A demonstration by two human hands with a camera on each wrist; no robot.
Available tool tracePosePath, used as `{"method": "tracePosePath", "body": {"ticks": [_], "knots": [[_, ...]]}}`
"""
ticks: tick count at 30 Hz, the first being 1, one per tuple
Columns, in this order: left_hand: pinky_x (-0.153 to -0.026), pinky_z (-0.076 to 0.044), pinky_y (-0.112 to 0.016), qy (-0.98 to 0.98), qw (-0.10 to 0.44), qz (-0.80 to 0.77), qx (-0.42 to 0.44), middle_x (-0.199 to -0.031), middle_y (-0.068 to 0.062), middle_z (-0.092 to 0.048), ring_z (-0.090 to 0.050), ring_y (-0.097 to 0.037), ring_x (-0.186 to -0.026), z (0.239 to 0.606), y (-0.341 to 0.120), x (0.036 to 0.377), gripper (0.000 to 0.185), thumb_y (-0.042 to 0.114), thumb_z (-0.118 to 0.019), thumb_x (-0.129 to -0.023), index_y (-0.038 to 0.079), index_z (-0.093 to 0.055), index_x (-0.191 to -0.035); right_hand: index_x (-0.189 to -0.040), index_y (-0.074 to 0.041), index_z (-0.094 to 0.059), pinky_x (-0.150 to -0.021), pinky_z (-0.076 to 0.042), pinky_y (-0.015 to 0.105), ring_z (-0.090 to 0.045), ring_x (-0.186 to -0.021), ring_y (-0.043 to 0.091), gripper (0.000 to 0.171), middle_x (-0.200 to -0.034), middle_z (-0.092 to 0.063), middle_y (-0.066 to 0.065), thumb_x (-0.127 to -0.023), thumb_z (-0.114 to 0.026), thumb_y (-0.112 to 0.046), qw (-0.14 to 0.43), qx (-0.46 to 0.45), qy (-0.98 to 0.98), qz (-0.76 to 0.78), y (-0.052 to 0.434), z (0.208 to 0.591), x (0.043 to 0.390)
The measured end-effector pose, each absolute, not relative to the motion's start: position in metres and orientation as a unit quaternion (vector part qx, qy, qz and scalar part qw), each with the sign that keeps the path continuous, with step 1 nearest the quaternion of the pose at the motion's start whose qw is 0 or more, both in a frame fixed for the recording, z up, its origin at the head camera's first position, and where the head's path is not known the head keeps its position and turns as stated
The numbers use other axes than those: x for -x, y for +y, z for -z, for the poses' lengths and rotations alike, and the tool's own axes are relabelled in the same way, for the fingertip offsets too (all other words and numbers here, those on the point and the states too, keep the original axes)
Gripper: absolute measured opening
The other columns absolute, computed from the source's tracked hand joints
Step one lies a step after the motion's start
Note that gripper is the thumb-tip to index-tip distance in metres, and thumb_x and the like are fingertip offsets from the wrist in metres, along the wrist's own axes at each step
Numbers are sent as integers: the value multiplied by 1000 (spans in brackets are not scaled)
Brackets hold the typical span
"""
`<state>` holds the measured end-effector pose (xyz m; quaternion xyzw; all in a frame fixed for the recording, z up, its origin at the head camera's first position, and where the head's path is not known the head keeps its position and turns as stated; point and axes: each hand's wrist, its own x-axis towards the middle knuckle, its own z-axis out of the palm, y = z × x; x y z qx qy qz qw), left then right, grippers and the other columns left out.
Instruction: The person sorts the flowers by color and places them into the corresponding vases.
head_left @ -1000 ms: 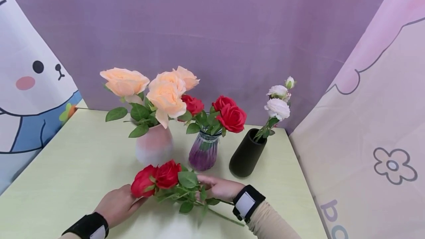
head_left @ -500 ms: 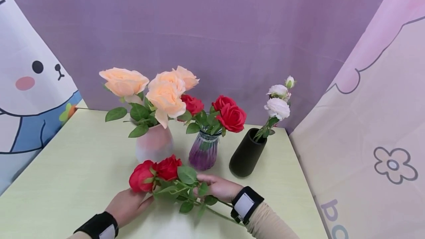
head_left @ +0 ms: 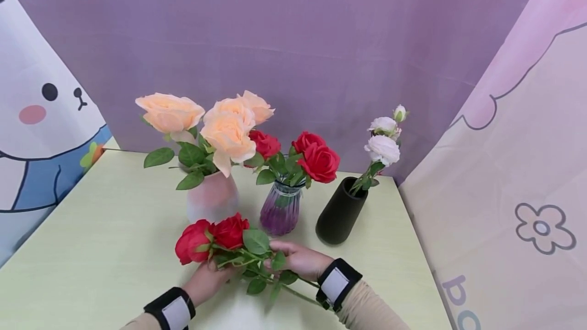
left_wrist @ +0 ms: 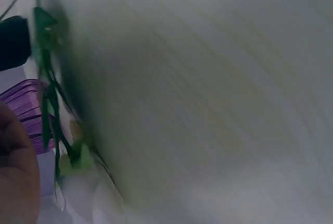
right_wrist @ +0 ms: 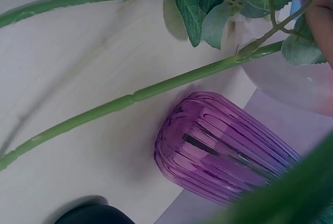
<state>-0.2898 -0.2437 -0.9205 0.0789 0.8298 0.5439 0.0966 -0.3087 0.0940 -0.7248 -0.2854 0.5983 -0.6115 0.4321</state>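
The red rose stems (head_left: 238,261) are held in both grips, left hand (head_left: 207,280) and right hand (head_left: 298,258); insertion into the purple vase (head_left: 279,213) at 12 o'clock is judged next.

Left-wrist view: table (left_wrist: 208,104) motion-blurred.

This looks like a staged recording corner, set up as a small flower-arranging spot rather than a lived-in room. A pale green desk (head_left: 91,228) is closed in by hung cloth: a plain purple backdrop (head_left: 293,39) behind it, a cartoon-bear sheet (head_left: 36,131) on the left and a pink sheet with doodled flowers (head_left: 518,167) on the right. Just beyond the fingers stand three vases in a row, a pink vase (head_left: 213,200), a purple vase (head_left: 281,213) and a black vase (head_left: 341,213), each holding artificial-looking roses.
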Motion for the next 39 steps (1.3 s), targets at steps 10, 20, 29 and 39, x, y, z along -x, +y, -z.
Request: {"method": "tracePosePath", "body": {"ticks": [10, 20, 29, 39], "knots": [[-74, -55, -50, 743, 161, -649, -28, -136, 11, -54, -65, -34, -97, 893, -221, 300, 69, 47, -75, -86, 47, -39, -145, -152, -23, -39, -89, -56, 42, -61, -113, 29, 60, -137, -57, 17, -97, -62, -15, 448, 265, 579, 627, 96, 747, 315], [-67, -55, -47, 736, 141, -662, -24, -142, 7, -51, -64, -29, -104, 912, -227, 312, 71, 43, -72, -90, 42, -34, -149, -142, -7, -47, -88, -55, 49, -63, -94, 32, 47, -110, -62, 26, -98, -61, -15, 415, 278, 584, 640, 100, 762, 324], [-67, -57, -48, 754, 158, -637, -12, -125, 2, -69, -71, -26, -101, 888, -230, 298, 48, 56, -58, -95, 33, -58, -137, -142, -10, -47, -94, -53, 52, -59, -108, 47, 44, -123, -51, 39, -100, -55, -4, 372, 271, 602, 653, 113, 765, 339], [-54, -54, -44, 826, 173, -536, -23, -118, 6, -68, -68, -22, -94, 939, -266, 320, 47, 66, -52, -93, 42, -58, -132, -135, -9, -56, -89, -56, 42, -60, -113, 43, 43, -127, -62, 20, -95, -67, -17, 273, 288, 663, 635, 128, 748, 346]]}}
